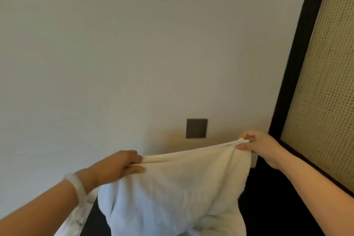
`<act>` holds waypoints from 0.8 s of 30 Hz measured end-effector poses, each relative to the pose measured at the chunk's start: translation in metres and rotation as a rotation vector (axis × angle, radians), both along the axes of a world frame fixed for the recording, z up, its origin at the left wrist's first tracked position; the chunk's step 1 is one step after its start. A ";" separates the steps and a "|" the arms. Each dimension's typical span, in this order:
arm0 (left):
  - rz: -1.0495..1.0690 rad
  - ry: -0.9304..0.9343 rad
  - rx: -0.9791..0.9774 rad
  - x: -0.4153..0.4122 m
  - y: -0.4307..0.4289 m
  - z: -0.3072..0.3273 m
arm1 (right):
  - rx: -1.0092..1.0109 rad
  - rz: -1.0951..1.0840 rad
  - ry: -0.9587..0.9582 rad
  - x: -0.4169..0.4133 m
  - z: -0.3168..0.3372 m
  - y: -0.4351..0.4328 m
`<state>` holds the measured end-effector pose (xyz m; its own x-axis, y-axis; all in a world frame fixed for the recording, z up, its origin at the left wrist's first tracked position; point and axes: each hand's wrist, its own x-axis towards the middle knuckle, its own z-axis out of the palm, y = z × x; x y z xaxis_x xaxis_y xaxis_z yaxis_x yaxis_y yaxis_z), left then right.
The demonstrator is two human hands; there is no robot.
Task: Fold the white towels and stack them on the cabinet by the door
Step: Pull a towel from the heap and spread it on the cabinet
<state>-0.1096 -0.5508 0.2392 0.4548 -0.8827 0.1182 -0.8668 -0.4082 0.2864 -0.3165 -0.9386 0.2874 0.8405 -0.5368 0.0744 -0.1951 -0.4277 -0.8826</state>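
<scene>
While holding the white terry-cloth towel (pixel 178 184) up in the air by its top edge, pinches one corner between thumb and curled fingers of the left hand (pixel 122 163) and bunches the other corner tight in the closed right hand (pixel 254 142). Lets the lower part sag down over the near edge of a dark surface (pixel 268 207); cannot tell whether cabinet top or not. Risks, by judgement, losing the left corner, the shallower of the two pinches, and so folding crooked; risks also dragging the slack cloth over whatever lies beneath. Counts two hands, one towel held, one more crumpled white bundle (pixel 76 214) under the left forearm, one white bangle (pixel 76 186), one dark square wall plate (pixel 196 128), one woven cane panel (pixel 325 82) in a black frame.
</scene>
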 end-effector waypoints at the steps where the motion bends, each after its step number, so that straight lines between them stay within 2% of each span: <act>1: -0.001 0.023 -0.025 0.000 0.003 -0.014 | 0.043 -0.002 0.017 -0.003 -0.013 0.000; 5: 0.021 0.057 -0.167 0.005 0.013 -0.057 | 0.123 -0.010 0.031 -0.008 -0.045 0.002; 8: -0.004 -0.035 -0.184 0.010 0.011 -0.072 | 0.116 -0.010 0.014 -0.006 -0.054 0.006; 16: 0.055 0.059 -0.177 0.019 0.005 -0.072 | 0.069 -0.021 -0.057 0.002 -0.054 -0.001; 21: 0.005 0.194 -0.062 0.015 -0.013 -0.061 | 0.063 -0.015 -0.094 0.009 -0.054 -0.007; 24: -0.046 0.213 0.010 0.014 -0.021 -0.057 | 0.071 -0.016 -0.132 0.012 -0.051 -0.010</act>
<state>-0.0957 -0.5720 0.1823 0.4279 -0.9037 0.0150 -0.8048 -0.3735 0.4612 -0.3041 -0.9490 0.2368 0.8172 -0.5578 0.1451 -0.0815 -0.3611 -0.9290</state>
